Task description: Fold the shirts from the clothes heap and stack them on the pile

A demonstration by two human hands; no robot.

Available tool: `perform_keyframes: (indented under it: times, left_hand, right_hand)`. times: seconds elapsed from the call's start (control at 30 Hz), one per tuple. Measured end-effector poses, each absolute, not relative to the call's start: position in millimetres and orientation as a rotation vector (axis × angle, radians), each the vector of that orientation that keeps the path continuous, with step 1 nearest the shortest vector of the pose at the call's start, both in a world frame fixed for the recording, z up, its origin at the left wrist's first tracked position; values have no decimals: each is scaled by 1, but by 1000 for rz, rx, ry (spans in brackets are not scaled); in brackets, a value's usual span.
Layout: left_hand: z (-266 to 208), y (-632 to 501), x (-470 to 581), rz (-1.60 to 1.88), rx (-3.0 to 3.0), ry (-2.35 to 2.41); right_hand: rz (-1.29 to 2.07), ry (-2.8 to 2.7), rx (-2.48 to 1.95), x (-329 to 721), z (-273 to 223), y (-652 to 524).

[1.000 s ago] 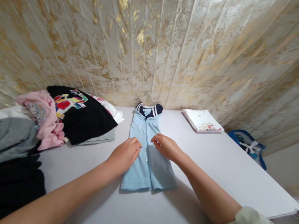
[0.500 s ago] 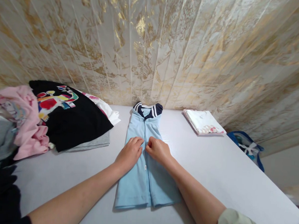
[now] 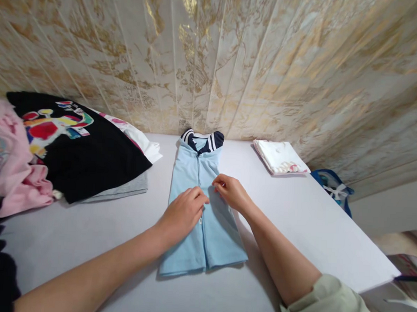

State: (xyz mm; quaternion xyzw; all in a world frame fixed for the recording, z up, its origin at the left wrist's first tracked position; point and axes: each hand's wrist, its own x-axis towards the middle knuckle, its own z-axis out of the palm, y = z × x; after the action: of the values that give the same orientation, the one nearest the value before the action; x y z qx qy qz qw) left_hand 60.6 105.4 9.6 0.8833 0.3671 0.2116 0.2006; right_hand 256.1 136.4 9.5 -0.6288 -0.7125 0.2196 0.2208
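Observation:
A light blue polo shirt (image 3: 188, 173) lies folded into a long narrow panel on the table, its two sides meeting along a line down the middle. Its navy collar (image 3: 215, 141) with white stripes points toward the wall, and a small white tag shows near the centre line. My left hand (image 3: 186, 210) lies on the panel with fingers loosely bent, fingertips reaching across the middle line. Beside it, my right hand (image 3: 232, 193) hovers at the panel's right side, fingers curled with a small gap between thumb and forefinger, and no cloth shows in it.
On the left lie a black T-shirt (image 3: 99, 164) with a colourful print, a pink garment (image 3: 15, 164) and grey cloth (image 3: 130, 187). A folded white garment (image 3: 280, 156) sits at the back right. A blue-edged bag (image 3: 332, 186) is beyond the white table's (image 3: 316, 236) right edge.
My right hand has moved off the middle line toward the shirt's right side and its fingers have loosened. My left hand has slid slightly right, over the line. The view has shifted slightly.

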Motion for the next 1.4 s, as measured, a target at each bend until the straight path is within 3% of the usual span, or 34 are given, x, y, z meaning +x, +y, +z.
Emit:
perform_keyframes:
  times: [0.2,0.67,0.87,1.17,1.4]
  left_hand:
    - [26,60,68,98,2431,651]
    - [39,49,66,-268,2526,688]
    - [43,50,64,-41,2445,638]
    - [30,76,69,211,2404,953]
    - [12,115,55,433,2380,1412]
  right_hand:
    - [467,-1821,-1923,284,6,141]
    - [295,-1955,-2180,270,6,132]
    - [85,-1909,-1976,269,4,133]
    - [-34,-2098,-1752,260,1,134]
    - [205,-2307,-1585,228,1,123]
